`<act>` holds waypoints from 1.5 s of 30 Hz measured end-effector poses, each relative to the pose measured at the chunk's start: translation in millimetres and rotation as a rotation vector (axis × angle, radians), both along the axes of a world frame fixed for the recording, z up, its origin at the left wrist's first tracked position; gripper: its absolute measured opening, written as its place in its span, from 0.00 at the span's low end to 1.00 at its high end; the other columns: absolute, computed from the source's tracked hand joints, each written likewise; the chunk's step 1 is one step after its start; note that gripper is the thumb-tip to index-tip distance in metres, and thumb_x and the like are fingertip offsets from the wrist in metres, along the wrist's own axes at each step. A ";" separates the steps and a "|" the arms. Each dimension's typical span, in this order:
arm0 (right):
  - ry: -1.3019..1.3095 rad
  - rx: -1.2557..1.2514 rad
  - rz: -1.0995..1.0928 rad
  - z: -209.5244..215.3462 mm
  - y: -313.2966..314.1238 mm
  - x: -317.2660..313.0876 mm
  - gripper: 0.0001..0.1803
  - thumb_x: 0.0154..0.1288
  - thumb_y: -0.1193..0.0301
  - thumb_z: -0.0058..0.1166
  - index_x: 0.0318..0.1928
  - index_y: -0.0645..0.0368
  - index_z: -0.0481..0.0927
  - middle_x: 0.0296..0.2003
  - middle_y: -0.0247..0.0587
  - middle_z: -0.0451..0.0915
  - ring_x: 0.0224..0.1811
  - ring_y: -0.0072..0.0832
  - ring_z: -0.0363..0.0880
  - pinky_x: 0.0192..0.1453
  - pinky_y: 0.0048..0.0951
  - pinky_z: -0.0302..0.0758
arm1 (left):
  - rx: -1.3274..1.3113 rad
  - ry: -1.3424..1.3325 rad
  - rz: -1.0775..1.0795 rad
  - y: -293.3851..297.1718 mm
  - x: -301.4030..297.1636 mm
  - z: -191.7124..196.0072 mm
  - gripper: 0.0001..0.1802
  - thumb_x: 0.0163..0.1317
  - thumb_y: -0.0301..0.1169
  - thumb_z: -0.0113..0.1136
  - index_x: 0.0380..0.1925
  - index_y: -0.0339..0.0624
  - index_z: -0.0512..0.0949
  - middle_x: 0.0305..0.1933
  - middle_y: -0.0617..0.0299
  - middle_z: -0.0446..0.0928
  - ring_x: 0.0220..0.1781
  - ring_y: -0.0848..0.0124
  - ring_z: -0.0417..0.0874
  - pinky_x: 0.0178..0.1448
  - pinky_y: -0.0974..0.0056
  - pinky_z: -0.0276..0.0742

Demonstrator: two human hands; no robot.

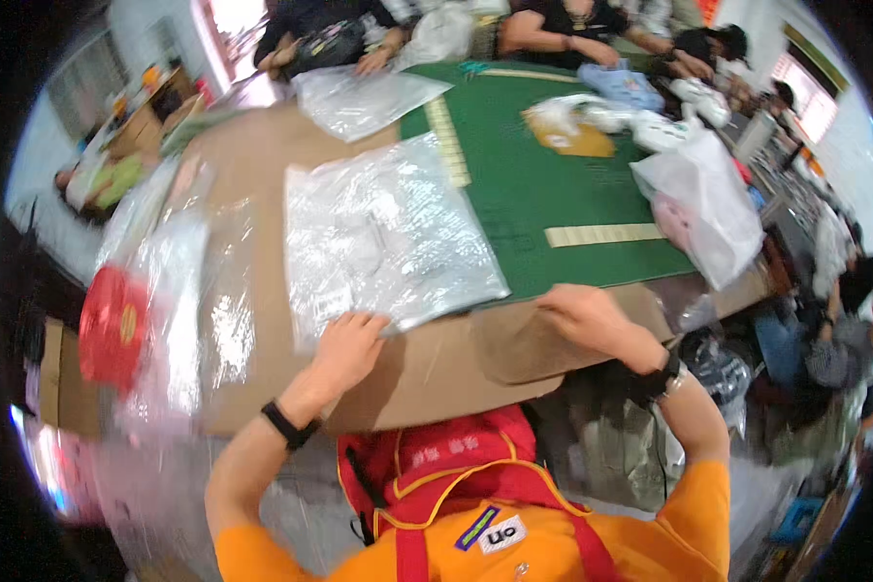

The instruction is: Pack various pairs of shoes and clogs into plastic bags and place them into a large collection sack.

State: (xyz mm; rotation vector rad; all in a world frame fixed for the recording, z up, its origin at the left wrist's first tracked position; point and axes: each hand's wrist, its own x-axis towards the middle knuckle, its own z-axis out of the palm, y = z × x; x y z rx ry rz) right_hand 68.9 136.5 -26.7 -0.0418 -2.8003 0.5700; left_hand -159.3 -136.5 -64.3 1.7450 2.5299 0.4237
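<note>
Left hand [347, 347] pressed flat on near edge of clear plastic bag [388, 238] holding folded pale garment, fingers spread apart, clamped on nothing. Bag lay on brown table [436, 373], far side overlapping green mat [543, 184]. Right hand [587, 315] rested at mat's near edge just right of bag, fingers together and curled down (grip on anything: cannot tell). More clear bags [179, 291] stacked left, red item [114, 325] among them. White bag [708, 209] at right.

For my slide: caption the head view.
Left hand presses a clear-bagged pale garment on the cardboard-covered table; right hand rests beside.
</note>
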 end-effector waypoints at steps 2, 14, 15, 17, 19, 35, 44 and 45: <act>-0.099 0.032 0.047 2.5 -1.4 -18.0 0.11 0.55 0.67 0.48 0.39 0.55 0.75 0.34 0.42 0.76 0.38 0.41 0.75 0.41 0.38 0.72 | -0.023 0.036 -0.075 -3.2 -0.7 5.6 0.15 0.52 0.30 0.55 0.42 0.45 0.73 0.38 0.55 0.74 0.44 0.56 0.73 0.47 0.57 0.69; 0.041 0.616 -0.737 4.6 121.3 21.4 0.28 0.45 0.71 0.54 0.52 0.46 0.71 0.56 0.38 0.65 0.61 0.39 0.58 0.55 0.55 0.59 | 0.018 -0.078 -0.100 2.7 -9.4 10.2 0.14 0.49 0.26 0.57 0.39 0.42 0.75 0.38 0.57 0.72 0.42 0.57 0.72 0.46 0.56 0.69; -0.005 0.648 -0.888 5.5 134.7 34.3 0.33 0.45 0.71 0.55 0.57 0.44 0.66 0.59 0.40 0.61 0.62 0.42 0.56 0.55 0.59 0.58 | 0.017 -0.080 -0.102 1.6 -10.3 8.9 0.14 0.49 0.26 0.57 0.39 0.42 0.75 0.38 0.57 0.72 0.42 0.57 0.72 0.46 0.56 0.69; -0.124 0.640 -1.156 11.5 156.5 66.3 0.42 0.44 0.71 0.57 0.63 0.39 0.57 0.64 0.43 0.53 0.65 0.48 0.50 0.56 0.66 0.55 | 0.088 -0.082 -0.139 2.0 -10.2 7.1 0.14 0.49 0.26 0.58 0.39 0.42 0.75 0.37 0.57 0.72 0.41 0.56 0.71 0.45 0.57 0.69; -0.237 0.529 -1.373 11.6 172.6 96.9 0.46 0.44 0.72 0.58 0.65 0.36 0.53 0.66 0.43 0.48 0.66 0.54 0.45 0.56 0.72 0.52 | 0.088 -0.069 -0.139 2.0 -7.6 10.7 0.15 0.48 0.25 0.58 0.39 0.42 0.75 0.37 0.57 0.71 0.41 0.56 0.71 0.45 0.57 0.69; 0.346 0.252 -1.386 47.3 309.6 174.6 0.16 0.61 0.62 0.41 0.44 0.57 0.74 0.37 0.59 0.75 0.44 0.55 0.71 0.46 0.46 0.68 | -0.038 -0.133 -0.076 23.5 -1.0 18.3 0.15 0.48 0.26 0.58 0.39 0.40 0.74 0.37 0.53 0.70 0.41 0.53 0.71 0.45 0.56 0.69; 0.098 0.266 -1.347 2.1 327.2 165.2 0.17 0.59 0.64 0.43 0.49 0.50 0.73 0.47 0.49 0.72 0.48 0.48 0.72 0.52 0.43 0.68 | -0.051 -0.150 -0.040 30.7 3.4 23.6 0.14 0.49 0.27 0.58 0.39 0.40 0.74 0.35 0.53 0.70 0.40 0.54 0.72 0.44 0.56 0.70; 0.097 0.271 -1.353 2.0 325.1 165.9 0.19 0.58 0.64 0.44 0.51 0.49 0.72 0.48 0.48 0.72 0.49 0.49 0.72 0.52 0.42 0.68 | -0.043 -0.145 -0.003 26.0 3.1 22.5 0.14 0.49 0.27 0.58 0.39 0.40 0.74 0.35 0.53 0.70 0.40 0.54 0.72 0.44 0.56 0.70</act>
